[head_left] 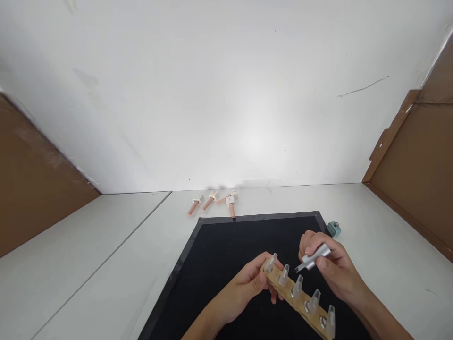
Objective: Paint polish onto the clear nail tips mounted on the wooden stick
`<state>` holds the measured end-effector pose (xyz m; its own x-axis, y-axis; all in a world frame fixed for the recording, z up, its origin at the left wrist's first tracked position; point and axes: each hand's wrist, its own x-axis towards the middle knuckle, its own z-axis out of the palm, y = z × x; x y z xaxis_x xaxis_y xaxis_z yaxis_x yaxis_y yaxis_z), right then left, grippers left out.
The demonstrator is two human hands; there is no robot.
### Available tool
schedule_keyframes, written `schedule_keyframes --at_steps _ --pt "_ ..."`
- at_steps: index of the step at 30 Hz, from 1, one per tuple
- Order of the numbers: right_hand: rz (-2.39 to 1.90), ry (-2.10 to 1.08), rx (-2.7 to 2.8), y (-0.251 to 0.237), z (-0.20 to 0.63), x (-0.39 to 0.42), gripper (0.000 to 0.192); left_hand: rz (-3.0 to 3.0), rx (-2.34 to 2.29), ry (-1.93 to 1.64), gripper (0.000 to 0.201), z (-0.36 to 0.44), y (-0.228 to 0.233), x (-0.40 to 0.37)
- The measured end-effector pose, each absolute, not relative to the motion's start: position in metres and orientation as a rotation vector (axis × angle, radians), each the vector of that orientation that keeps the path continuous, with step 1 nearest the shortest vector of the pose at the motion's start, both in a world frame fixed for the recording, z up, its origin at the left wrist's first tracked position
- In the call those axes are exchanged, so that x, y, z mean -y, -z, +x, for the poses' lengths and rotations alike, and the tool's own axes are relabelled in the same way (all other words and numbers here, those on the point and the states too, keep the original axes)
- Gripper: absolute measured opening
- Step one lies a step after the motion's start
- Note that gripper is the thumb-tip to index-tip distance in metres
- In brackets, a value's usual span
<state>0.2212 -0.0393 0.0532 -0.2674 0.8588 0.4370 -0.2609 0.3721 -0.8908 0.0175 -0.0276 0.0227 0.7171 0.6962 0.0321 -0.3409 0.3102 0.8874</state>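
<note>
Where the left hand (248,282) works: lower centre of the frame, its fingers pinching the upper-left end of the wooden strip (302,302), which I see slanting down toward the bottom edge.
Clear tips (297,285): five, projecting in a row along the strip.
Right hand (339,275): lower right, fingers grasping a silver tool (317,256); its narrow end points left and down, near the tips, though I cannot tell whether it touches one.
Black mat (226,241): under both hands, bordered in grey, on the white worktop (123,264).
Teal piece (333,230): beside the mat's upper-right corner, near the right hand.
Pink-handled pieces (194,208): four, white-headed, clustered near the middle of the frame.
</note>
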Motion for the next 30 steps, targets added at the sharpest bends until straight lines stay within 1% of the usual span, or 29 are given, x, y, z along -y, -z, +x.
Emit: schedule_keyframes --at_steps 5,13,17,21,25,30 --pt "-0.568 -1.180 1.515 -0.0503 0.2196 0.0393 0.017 1.042 -0.406 -0.707 0.041 0.0171 -0.0221 0.0268" --pt "-0.643 -1.186 1.597 -0.0569 0.2190 0.0386 0.022 1.052 -0.405 -0.697 0.040 0.0165 -0.0215 0.0269" --pt "-0.684 -1.155 1.544 -0.0537 0.2219 0.0356 0.020 1.046 -0.395 -0.691 0.040 0.0166 -0.0218 0.0274" --pt "-0.615 -1.206 1.473 -0.0486 0.2226 0.0346 0.023 1.045 -0.402 -0.694 0.041 0.0175 -0.0200 0.0270" --pt "-0.567 -1.241 1.559 -0.0503 0.2216 0.0363 0.021 1.051 -0.396 -0.698 0.041 0.0179 -0.0178 0.0263" --pt "-0.658 -1.186 1.581 -0.0536 0.2228 0.0361 0.019 1.061 -0.392 -0.700 0.040 0.0175 -0.0192 0.0273"
